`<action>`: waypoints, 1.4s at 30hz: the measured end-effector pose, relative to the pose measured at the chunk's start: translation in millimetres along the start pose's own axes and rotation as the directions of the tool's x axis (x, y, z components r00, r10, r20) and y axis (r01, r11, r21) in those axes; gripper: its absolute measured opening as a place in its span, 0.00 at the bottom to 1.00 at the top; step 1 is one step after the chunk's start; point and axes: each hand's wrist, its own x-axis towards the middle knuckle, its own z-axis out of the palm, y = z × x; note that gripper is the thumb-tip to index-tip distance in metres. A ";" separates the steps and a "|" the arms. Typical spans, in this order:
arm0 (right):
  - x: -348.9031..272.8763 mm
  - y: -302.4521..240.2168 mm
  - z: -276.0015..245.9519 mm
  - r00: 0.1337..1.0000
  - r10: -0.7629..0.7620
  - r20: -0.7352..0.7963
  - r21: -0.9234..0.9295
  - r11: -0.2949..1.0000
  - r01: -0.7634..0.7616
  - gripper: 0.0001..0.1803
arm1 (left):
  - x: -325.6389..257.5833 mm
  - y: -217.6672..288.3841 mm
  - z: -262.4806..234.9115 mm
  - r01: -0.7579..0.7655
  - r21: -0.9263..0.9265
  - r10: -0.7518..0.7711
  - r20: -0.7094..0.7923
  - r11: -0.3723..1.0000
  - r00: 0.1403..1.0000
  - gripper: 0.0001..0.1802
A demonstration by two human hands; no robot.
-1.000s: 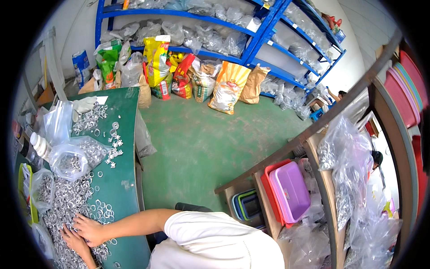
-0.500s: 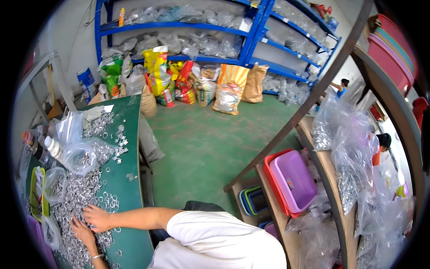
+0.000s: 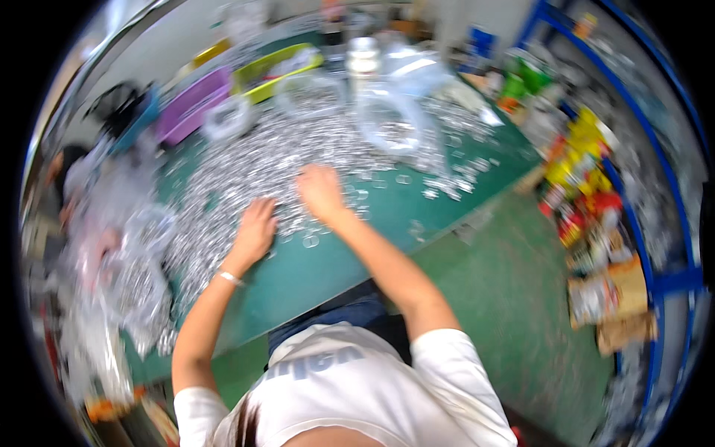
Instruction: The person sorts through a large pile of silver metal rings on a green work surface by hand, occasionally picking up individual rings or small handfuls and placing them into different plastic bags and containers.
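A wide heap of small silvery metal rings (image 3: 249,160) is spread over the green table (image 3: 298,290). My left hand (image 3: 256,229) lies on the near side of the heap, fingers stretched out among the rings; a pale bracelet (image 3: 230,279) circles its wrist. Further right, my right hand (image 3: 320,194) rests on the rings near the heap's right edge. Its fingers are smeared by motion, so whether they grip anything cannot be made out. A few loose rings (image 3: 310,240) lie between the hands and the table's near edge.
Behind the heap stand a purple basin (image 3: 195,106), a lime-green basket (image 3: 277,72) and a white bottle (image 3: 363,61). Plastic bags (image 3: 141,279) of metal parts crowd the left. Small metal pieces (image 3: 454,181) lie at right. Sacks (image 3: 607,290) and blue shelving (image 3: 674,280) stand beyond the floor.
The view has swung left, from the shelves and floor to the table, which now lies straight ahead. Both hands remain on the rings and are now further apart.
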 end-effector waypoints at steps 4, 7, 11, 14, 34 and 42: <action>-12.9 17.7 -21.7 0.983 -0.172 -0.066 -0.045 0.985 0.169 0.09 | -30.5 27.8 -11.6 0.135 0.154 -0.137 0.001 0.979 0.991 0.20; -16.2 26.4 -40.1 0.985 -0.174 -0.021 -0.035 0.984 0.173 0.06 | -55.3 29.9 -4.4 0.196 0.304 -0.175 -0.094 0.932 0.980 0.21; -20.3 24.2 -66.5 0.991 -0.095 -0.094 0.061 0.993 0.101 0.10 | -67.3 38.5 0.1 0.285 0.157 -0.252 -0.202 0.946 0.947 0.24; -29.1 -4.5 -75.3 0.995 -0.103 -0.002 0.135 0.985 0.103 0.16 | -56.7 58.3 -4.8 0.181 0.019 -0.177 -0.131 0.983 0.976 0.28; -73.3 -108.6 -70.6 0.925 -0.279 0.258 0.476 0.870 0.130 0.11 | -124.7 14.1 -42.1 0.491 -0.034 -0.479 -0.290 0.870 0.829 0.19; -61.9 -77.5 -80.5 0.967 0.071 0.245 0.163 0.980 -0.114 0.09 | -126.8 58.1 -28.0 0.208 -0.129 -0.211 -0.004 0.970 0.978 0.24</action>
